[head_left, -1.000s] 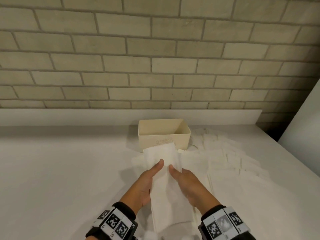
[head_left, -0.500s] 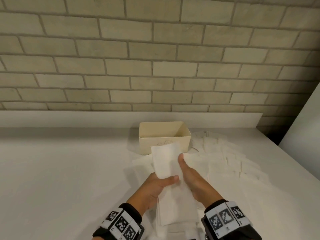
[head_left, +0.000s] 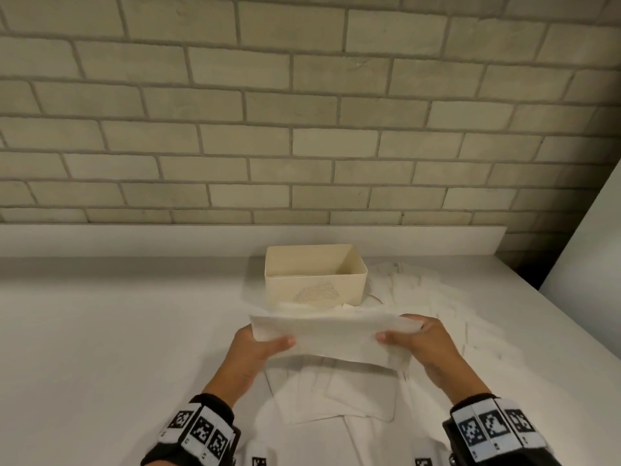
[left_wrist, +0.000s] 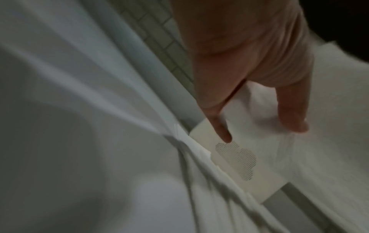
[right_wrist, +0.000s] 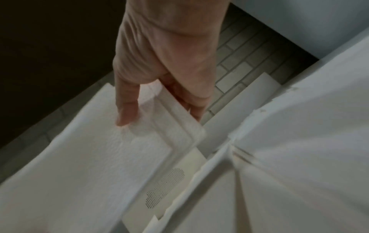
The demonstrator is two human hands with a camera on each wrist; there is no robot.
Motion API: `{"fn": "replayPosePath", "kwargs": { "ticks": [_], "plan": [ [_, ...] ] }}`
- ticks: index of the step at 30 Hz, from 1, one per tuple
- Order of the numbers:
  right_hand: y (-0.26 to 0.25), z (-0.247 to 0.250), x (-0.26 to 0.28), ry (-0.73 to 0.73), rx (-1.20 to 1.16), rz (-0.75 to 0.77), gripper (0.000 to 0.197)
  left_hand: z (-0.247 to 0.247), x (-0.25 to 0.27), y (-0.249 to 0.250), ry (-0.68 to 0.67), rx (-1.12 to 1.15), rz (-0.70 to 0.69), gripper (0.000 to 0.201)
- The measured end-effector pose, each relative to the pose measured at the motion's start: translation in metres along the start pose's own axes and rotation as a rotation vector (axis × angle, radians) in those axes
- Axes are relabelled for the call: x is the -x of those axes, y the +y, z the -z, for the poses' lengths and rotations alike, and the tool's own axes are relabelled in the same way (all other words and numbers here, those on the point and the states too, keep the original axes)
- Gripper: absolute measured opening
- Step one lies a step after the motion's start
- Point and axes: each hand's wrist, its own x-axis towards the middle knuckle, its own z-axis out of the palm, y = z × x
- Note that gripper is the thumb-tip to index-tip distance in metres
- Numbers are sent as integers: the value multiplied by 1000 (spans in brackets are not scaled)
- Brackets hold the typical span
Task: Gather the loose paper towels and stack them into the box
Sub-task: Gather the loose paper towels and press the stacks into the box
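Observation:
A cream open-topped box [head_left: 316, 284] stands on the white counter near the back wall, a dotted patch on its front. Just in front of it I hold a white paper towel [head_left: 332, 334] crosswise above the counter. My left hand [head_left: 258, 344] pinches its left end, thumb on top. My right hand [head_left: 413, 338] pinches its right end. The left wrist view shows the thumb and fingers [left_wrist: 291, 116] on the towel [left_wrist: 299, 157] beside the box [left_wrist: 239, 159]. In the right wrist view the thumb [right_wrist: 125, 110] lies on the towel [right_wrist: 99, 157] above the box [right_wrist: 169, 186].
Loose paper towels [head_left: 437, 297] lie spread over the counter to the right of the box and under my hands [head_left: 336, 395]. A brick wall [head_left: 302, 129] rises behind a low white ledge [head_left: 134, 240]. A white panel [head_left: 591, 243] closes off the right side.
The towel was held lengthwise, pointing at the box; now it is turned crosswise, and my hands have moved apart to its two ends.

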Motion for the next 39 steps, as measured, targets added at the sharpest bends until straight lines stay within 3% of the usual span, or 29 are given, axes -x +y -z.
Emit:
{"fn": "replayPosePath", "kwargs": {
  "ticks": [2, 5, 10, 13, 16, 20, 23, 26, 30, 35, 37, 39],
  "plan": [
    [10, -3, -1, -48, -80, -23, 30, -2, -6, -5, -16, -138, 28, 42],
    [28, -17, -4, -167, -71, -110, 49, -13, -9, -11, -56, -168, 74, 61],
    [28, -4, -12, -229, -151, -35, 69, -18, -11, -5, -78, -162, 29, 43],
    [33, 4, -13, -288, -75, -53, 84, -14, -11, -5, -145, -301, 64, 56],
    [31, -11, -10, -293, -7, -82, 57, -23, -12, -7, -146, -283, 93, 69],
    [16, -9, -13, -196, -128, 29, 28, -30, -18, 0, -94, -162, -10, 53],
    [20, 1, -19, -143, -135, 42, 28, -24, -19, 4, -103, -108, -72, 46],
    [36, -3, -19, -190, -47, -42, 29, -19, -21, -4, -159, -256, -15, 54],
    [37, 0, -26, -78, -151, -36, 20, -11, -30, -7, -54, -244, 72, 56],
    [34, -6, -33, -147, -128, -53, 49, -20, -37, -6, -62, -185, 103, 46],
    [33, -11, -35, -140, -128, -69, 48, -27, -37, -7, -69, -181, 103, 45],
    [30, -9, -37, -130, -150, -28, 54, -30, -38, -6, -70, -162, 84, 31]
  ]
}}
